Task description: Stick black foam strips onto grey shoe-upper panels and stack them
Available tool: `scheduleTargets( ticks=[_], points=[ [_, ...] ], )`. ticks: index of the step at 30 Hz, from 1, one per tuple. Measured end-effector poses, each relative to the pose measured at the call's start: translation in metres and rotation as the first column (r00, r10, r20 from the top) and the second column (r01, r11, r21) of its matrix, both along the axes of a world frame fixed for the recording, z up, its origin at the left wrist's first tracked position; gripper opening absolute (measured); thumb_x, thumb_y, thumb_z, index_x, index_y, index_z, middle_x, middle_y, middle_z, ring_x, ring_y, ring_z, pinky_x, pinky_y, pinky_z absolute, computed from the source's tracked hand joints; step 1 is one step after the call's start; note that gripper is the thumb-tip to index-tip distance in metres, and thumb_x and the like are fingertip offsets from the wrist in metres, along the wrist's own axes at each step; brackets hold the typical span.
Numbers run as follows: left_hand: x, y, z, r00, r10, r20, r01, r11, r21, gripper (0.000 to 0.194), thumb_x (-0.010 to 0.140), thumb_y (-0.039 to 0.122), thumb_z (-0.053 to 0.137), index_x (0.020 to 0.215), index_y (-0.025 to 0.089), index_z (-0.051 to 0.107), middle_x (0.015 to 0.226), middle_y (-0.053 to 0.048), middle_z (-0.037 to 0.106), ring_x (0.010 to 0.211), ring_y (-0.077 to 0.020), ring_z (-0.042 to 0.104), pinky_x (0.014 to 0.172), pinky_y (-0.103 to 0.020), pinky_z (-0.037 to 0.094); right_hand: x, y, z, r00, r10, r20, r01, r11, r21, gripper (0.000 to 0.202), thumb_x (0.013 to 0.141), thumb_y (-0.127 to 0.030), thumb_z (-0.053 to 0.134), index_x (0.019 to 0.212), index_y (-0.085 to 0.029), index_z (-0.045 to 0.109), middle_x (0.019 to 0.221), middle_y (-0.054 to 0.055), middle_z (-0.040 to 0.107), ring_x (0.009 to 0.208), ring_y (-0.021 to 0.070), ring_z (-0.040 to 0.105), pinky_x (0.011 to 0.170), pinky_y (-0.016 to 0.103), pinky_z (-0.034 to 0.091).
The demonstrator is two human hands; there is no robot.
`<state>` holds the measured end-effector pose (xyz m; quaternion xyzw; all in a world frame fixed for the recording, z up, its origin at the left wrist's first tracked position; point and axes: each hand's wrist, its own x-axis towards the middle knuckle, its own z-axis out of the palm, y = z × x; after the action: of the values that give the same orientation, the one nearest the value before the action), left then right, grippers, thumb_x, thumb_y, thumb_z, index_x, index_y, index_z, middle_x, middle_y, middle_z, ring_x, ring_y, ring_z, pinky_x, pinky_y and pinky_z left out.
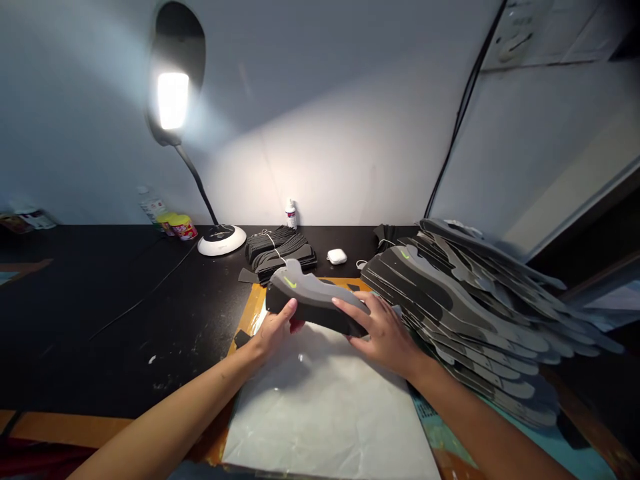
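Between both hands is a grey and black shoe upper piece (315,297) with a small yellow-green swoosh, raised and tilted over a white sheet (330,407). My left hand (276,327) pinches its lower left edge, thumb on the front and fingers behind. On the right end, my right hand (383,330) grips the piece with the index finger stretched along its face. A large fanned stack of similar shoe upper pieces (465,320) lies to the right of my right hand.
Behind the sheet are a tied bundle of dark strips (280,250), a white earbud case (337,256) and a small white bottle (291,213). A lit desk lamp (223,240) stands at the back left, near a yellow and red container (184,227). Cables (463,110) run down the wall.
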<state>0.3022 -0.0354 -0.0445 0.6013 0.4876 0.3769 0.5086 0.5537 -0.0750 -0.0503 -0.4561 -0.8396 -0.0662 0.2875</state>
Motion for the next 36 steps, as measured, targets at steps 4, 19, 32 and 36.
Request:
scheduleTargets(
  ticks=[4,19,32,36],
  points=[
    [-0.001,0.007,-0.004,0.998,0.018,0.067,-0.023,0.996,0.081,0.075,0.080,0.084,0.043,0.052,0.016,0.060,0.052,-0.004,0.050,0.053,-0.0146,0.044,0.056,-0.030,0.033,0.002,0.001,0.001,0.998,-0.048,-0.045,0.046,0.997,-0.054,0.071,0.077,-0.016,0.067,0.144,-0.033,0.049,0.122,0.010,0.053,0.110,0.0296,0.060,0.088,0.045,0.056],
    [0.000,0.020,-0.003,0.948,0.103,0.300,-0.154,0.977,0.150,0.070,0.076,0.082,0.052,0.054,0.023,0.024,0.050,0.007,0.019,0.046,-0.0071,0.019,0.045,-0.024,0.017,0.006,0.006,-0.006,0.991,-0.078,-0.110,0.064,0.991,-0.121,0.071,0.075,-0.015,0.067,0.142,-0.034,0.051,0.123,0.009,0.052,0.113,0.0291,0.058,0.094,0.045,0.053],
    [-0.003,0.012,-0.010,0.995,-0.064,0.074,0.058,0.995,0.085,0.071,0.086,0.081,0.035,0.047,0.021,0.036,0.047,0.003,0.029,0.048,-0.0104,0.027,0.050,-0.028,0.022,-0.003,0.000,-0.006,0.996,-0.040,-0.079,0.040,0.999,0.007,0.062,0.087,-0.037,0.069,0.145,-0.027,0.048,0.124,0.013,0.051,0.110,0.0297,0.059,0.089,0.046,0.056],
    [-0.004,0.001,-0.014,0.990,-0.138,-0.008,0.138,0.990,-0.006,0.068,0.083,0.077,0.049,0.049,0.018,0.046,0.047,0.001,0.038,0.047,-0.0112,0.032,0.048,-0.028,0.026,-0.016,-0.008,-0.003,0.998,-0.005,-0.058,0.007,0.999,0.033,0.058,0.092,-0.038,0.063,0.146,-0.026,0.046,0.123,0.014,0.052,0.112,0.0297,0.059,0.089,0.044,0.056]
  ],
)
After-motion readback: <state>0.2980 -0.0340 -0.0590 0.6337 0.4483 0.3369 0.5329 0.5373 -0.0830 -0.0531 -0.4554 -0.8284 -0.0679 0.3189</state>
